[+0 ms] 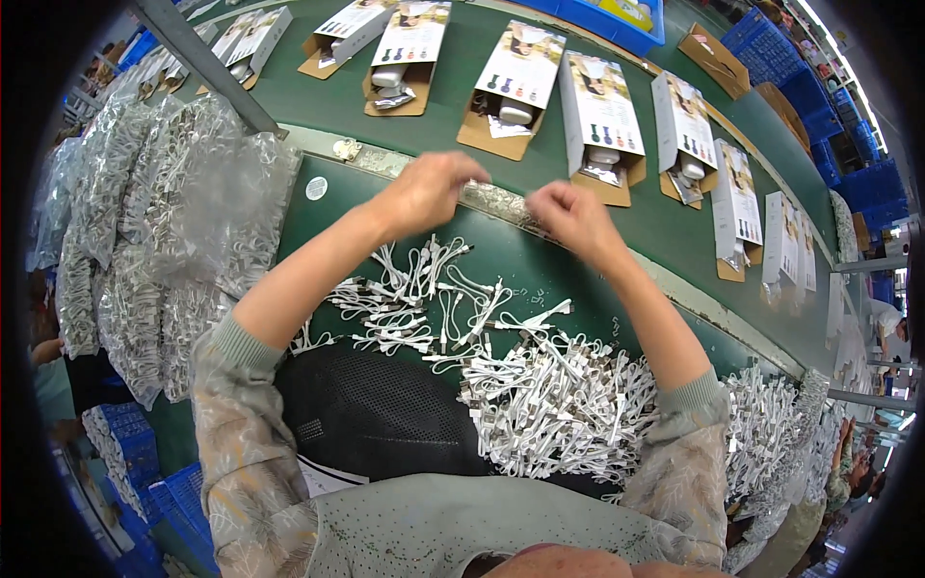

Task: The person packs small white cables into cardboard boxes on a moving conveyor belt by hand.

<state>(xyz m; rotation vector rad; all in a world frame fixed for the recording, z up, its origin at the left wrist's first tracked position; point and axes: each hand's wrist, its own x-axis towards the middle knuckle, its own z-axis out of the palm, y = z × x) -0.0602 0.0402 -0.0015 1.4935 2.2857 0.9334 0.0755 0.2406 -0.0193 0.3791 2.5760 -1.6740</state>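
Note:
Both arms reach forward over the green bench to the pale metal rail along the conveyor. My left hand [429, 196], slightly blurred, is closed with its fingertips drawn together near the rail. My right hand [576, 220] is closed too, fingers curled, a short way to the right. Whatever either hand may hold is too small or hidden to make out. Nearer me lies a loose spread of short white charging cables [400, 299]. A dense heap of the same white cables [559, 405] sits to the right, below my right forearm.
Open printed boxes [511, 87] holding white devices stand along the green conveyor [443, 135]. Clear bags of cables [164, 241] are stacked at left under a metal post [207, 63]. A black mesh item [376, 414] lies before me. Another cable pile [756, 419] is at right.

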